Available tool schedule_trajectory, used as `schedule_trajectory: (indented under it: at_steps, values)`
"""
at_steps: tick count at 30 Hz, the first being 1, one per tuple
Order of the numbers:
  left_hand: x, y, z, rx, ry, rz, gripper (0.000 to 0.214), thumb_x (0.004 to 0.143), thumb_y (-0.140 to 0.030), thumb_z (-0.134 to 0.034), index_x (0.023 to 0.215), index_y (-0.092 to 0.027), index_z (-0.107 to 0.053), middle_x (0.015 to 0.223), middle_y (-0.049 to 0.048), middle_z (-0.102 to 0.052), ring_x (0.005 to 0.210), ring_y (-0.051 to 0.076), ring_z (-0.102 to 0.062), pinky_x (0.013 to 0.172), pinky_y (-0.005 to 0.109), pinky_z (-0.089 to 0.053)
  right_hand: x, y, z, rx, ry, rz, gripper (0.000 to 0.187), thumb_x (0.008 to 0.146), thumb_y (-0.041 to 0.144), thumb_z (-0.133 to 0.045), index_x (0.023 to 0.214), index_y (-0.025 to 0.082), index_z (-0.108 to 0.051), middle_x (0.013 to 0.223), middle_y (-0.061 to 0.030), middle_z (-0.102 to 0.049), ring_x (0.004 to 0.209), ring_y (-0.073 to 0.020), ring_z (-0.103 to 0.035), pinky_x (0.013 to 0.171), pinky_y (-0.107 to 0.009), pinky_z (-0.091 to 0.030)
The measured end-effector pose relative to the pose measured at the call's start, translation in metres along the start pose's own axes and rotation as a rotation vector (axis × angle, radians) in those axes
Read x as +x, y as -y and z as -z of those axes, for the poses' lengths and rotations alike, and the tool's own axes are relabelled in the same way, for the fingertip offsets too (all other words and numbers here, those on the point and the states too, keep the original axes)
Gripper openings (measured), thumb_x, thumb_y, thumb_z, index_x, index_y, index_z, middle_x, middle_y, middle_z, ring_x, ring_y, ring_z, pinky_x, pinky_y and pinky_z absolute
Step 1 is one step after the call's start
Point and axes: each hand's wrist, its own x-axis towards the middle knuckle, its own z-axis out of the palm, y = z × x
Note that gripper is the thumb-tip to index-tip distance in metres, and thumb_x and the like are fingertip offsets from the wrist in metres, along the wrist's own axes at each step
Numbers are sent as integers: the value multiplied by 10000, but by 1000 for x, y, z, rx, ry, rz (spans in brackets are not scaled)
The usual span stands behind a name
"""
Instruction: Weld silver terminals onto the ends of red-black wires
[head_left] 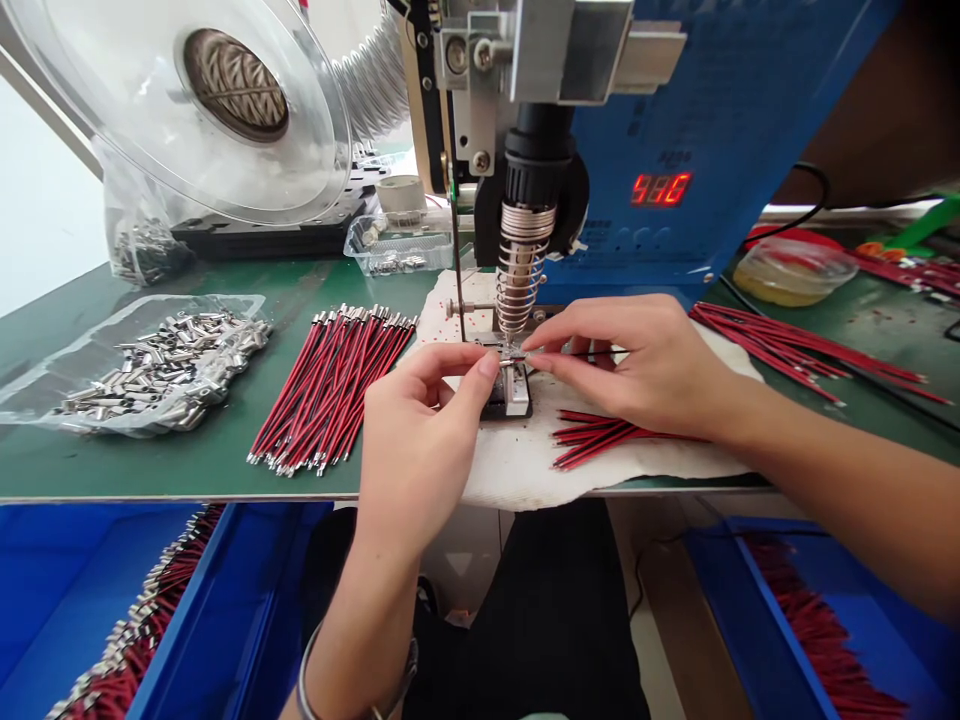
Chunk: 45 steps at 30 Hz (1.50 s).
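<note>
My left hand (424,440) is closed in a pinch on a small metal cylinder (513,361), mostly hidden by the fingertips, at the small metal block (517,392) under the machine's tip. Facing it, my right hand (641,365) pinches a thin red-and-black wire (600,353), whose tail runs back between the fingers. The wire's end meets the cylinder just below the soldering head (520,265) with its coiled spring; whether they are joined I cannot tell. Below my right hand lie several loose red-and-black wires (592,440) on a white cloth (517,478).
A bundle of wires with metal ends (330,390) and a clear tray of metal cylinders (161,375) lie to the left. Behind stand a blue machine (645,120) and a clear reel (135,90). More wires (802,350) lie right; blue bins (217,600) sit below the table edge.
</note>
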Motion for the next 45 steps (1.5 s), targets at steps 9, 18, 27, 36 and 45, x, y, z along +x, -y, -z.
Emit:
schedule_trajectory:
  at_steps: [9,18,27,36,45]
  values:
    - [-1,0,0,20,2,-13,222,877,-430,-749,911,-215,-793,890,49,-771,721,162,-662,546,240,-438,1,1,4,-21,58,22,160,988,229,-588,935,268,-734,919,-19,-764,796,-191,-697,671,-347,-517]
    - [-1,-2,-1,38,-12,-13,202,877,-426,-752,892,-228,-787,865,31,-762,690,140,-630,541,238,-415,1,-1,4,-18,49,62,152,987,201,-590,946,234,-732,907,-25,-756,798,-174,-691,670,-321,-510]
    - [1,-7,-2,-76,5,36,264,912,-450,-711,837,-198,-688,795,20,-705,596,100,-546,549,235,-421,1,-1,4,-16,63,30,177,978,215,-578,930,267,-740,915,-23,-761,793,-189,-693,691,-343,-530]
    - [1,-7,-3,-87,15,36,306,906,-449,-713,763,-186,-649,695,11,-647,575,103,-534,532,232,-411,1,0,4,-13,70,30,177,979,209,-577,938,257,-742,905,-21,-756,783,-182,-686,687,-336,-527]
    - [0,-8,-3,-87,9,38,289,914,-413,-705,750,-184,-640,683,5,-646,560,96,-524,537,231,-409,1,0,4,-6,77,31,167,978,200,-579,926,264,-724,899,-12,-752,783,-177,-684,669,-330,-510]
